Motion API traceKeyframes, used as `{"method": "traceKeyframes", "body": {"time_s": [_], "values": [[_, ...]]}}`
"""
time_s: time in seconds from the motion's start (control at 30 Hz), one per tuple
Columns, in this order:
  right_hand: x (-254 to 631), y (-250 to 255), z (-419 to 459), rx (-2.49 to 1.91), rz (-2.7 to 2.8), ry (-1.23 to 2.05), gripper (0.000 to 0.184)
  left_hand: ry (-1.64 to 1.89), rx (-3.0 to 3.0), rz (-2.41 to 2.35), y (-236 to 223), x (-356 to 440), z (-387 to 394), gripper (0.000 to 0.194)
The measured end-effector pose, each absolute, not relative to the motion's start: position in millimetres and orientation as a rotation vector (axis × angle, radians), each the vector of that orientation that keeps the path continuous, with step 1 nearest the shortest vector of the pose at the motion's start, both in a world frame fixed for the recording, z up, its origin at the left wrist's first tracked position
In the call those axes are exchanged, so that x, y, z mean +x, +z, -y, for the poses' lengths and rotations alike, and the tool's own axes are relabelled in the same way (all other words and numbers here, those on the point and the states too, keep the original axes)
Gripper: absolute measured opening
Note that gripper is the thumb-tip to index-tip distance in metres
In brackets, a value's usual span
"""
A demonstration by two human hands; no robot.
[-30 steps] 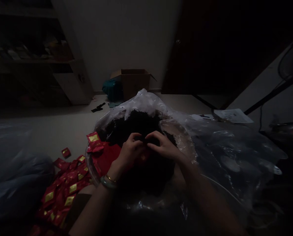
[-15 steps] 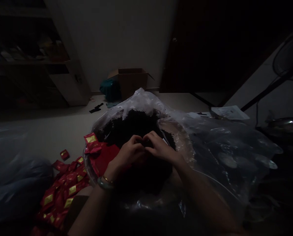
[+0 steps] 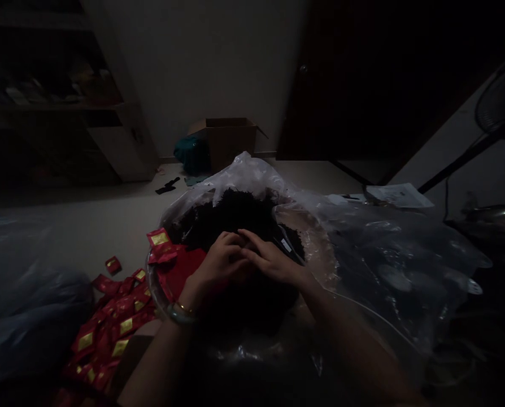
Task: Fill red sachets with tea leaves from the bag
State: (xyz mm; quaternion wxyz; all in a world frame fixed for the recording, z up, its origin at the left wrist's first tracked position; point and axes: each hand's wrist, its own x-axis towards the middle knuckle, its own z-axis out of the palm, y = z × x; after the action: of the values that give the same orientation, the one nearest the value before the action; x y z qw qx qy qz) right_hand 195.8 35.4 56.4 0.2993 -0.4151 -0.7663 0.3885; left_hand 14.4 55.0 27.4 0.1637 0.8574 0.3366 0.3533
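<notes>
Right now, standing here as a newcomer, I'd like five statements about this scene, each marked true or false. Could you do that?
1. The left hand and right hand are close together over the dark heap. True.
2. The right wrist wears the jewellery. False: the bangle is on the left wrist.
3. Red packets lie piled to the left of the plastic-lined container. True.
4. A teal bundle sits beside the cardboard box. True.
5. The cardboard box is closed. False: its top is open.

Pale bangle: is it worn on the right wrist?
No, the pale bangle circles the wrist of the left hand, and none shows at the right hand.
</notes>
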Motion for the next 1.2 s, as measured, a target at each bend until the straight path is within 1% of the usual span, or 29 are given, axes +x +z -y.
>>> {"method": "traceKeyframes", "body": {"time_s": [0.13, 0.2, 0.27, 0.3, 0.4, 0.47, 0.57, 0.63, 0.77, 0.87, 0.93, 0.97, 1.07, 1.1, 1.13, 1.2], "values": [[201.2, 57.9, -40.5, -1.070, 1.913, 0.782, 0.039, 1.020, 2.465, -0.959, 32.9, 10.8, -55.7, 0.009], [203.5, 59.9, -40.0, -1.083, 1.974, 0.792, 0.039, 1.030, 2.472, -0.966, 33.6, 10.1, -55.7, 0.011], [203.0, 59.9, -37.6, -1.096, 2.120, 0.864, 0.046, 1.035, 2.479, -0.975, 32.8, 11.0, -55.3, 0.015], [201.7, 58.7, -36.2, -1.111, 2.203, 0.877, 0.052, 1.031, 2.481, -0.977, 32.1, 11.8, -55.1, 0.017], [195.7, 52.2, -33.8, -1.184, 2.383, 0.787, 0.074, 1.017, 2.480, -0.957, 30.1, 14.0, -54.4, 0.018], [193.9, 49.2, -34.3, -1.164, 2.414, 0.756, 0.079, 1.042, 2.476, -0.929, 29.5, 14.2, -54.5, 0.018], [197.0, 50.7, -36.1, -1.026, 2.328, 0.769, 0.075, 1.119, 2.465, -0.918, 29.9, 12.6, -55.3, 0.019], [200.1, 53.1, -36.9, -0.987, 2.277, 0.687, 0.071, 1.141, 2.478, -0.928, 29.3, 11.5, -56.1, 0.020], [198.7, 49.3, -38.8, -1.084, 2.438, 0.435, 0.068, 1.100, 2.572, -0.917, 23.1, 12.9, -57.7, 0.018], [195.9, 41.0, -41.8, -1.102, 2.529, 0.402, 0.068, 1.119, 2.587, -0.894, 16.8, 15.8, -58.7, 0.017], [198.2, 37.8, -44.1, -1.110, 2.479, 0.389, 0.069, 1.177, 2.477, -0.887, 14.0, 17.3, -58.9, 0.010], [201.1, 37.5, -45.4, -1.122, 2.436, 0.377, 0.069, 1.213, 2.375, -0.889, 13.1, 17.9, -58.9, 0.012], [213.7, 42.0, -49.1, -1.167, 2.293, 0.379, 0.069, 1.210, 1.966, -0.933, 11.4, 20.0, -57.6, 0.063], [217.9, 44.7, -50.2, -1.182, 2.241, 0.397, 0.070, 1.143, 1.842, -0.947, 10.8, 21.2, -56.7, 0.073], [221.6, 47.5, -51.1, -1.197, 2.185, 0.420, 0.070, 1.045, 1.733, -0.949, 10.0, 22.8, -55.4, 0.076], [226.6, 53.0, -52.3, -1.220, 2.097, 0.486, 0.069, 0.831, 1.542, -0.920, 8.2, 27.1, -52.1, 0.066]]}}
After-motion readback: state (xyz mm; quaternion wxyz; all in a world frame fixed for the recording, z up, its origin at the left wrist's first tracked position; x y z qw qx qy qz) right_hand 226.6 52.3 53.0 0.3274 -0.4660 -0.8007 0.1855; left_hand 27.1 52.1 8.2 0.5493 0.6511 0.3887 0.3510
